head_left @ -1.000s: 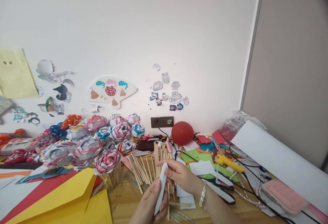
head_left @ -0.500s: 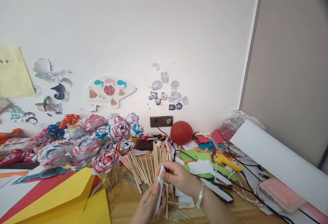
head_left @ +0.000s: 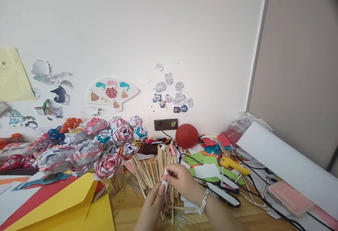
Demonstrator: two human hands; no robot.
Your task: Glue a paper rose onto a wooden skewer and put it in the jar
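A narrow strip of folded white paper (head_left: 165, 186) is held upright between both hands above the wooden table. My left hand (head_left: 154, 200) grips its lower part, thumb along the near face. Higher up, my right hand (head_left: 180, 179) pinches the top end between thumb and fingers; a silvery bracelet (head_left: 204, 202) circles that wrist. Behind and beneath the hands lie many thin wooden sticks (head_left: 144, 171), fanned out on the table. Some clear glue sticks (head_left: 182, 219) rest near the front edge, and the fingers hide part of the paper.
Paper flowers (head_left: 108, 166) crowd the left, behind yellow card sheets (head_left: 58, 206). A red balloon (head_left: 187, 136) sits by the wall. On the right are a yellow glue gun (head_left: 235, 165), a black-and-white hair straightener (head_left: 224, 194), cables, coloured paper scraps and a pink keyboard-like block (head_left: 292, 197).
Both hands have shifted slightly around the paper. Less of the white strip shows now, and it looks narrower between the fingers. The camera view has moved a little.
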